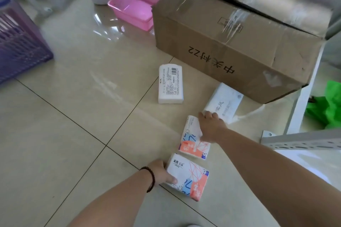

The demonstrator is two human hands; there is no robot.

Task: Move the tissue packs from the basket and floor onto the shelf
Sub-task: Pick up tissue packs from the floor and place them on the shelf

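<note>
Tiled floor [64, 134] with four tissue packs; pickup step. Left hand [162, 173] gripping nearest pack [188, 177], right hand [210, 125] grasping the white pack [224, 102]. Next: lifting both toward shelf [302, 143].

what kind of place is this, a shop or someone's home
Probably a small shop's stockroom or storage corner, though a home is possible: a big taped brown cardboard carton sits on the glossy tiled floor, beside a perforated grey metal shelf rail and a purple slatted plastic basket.
</note>
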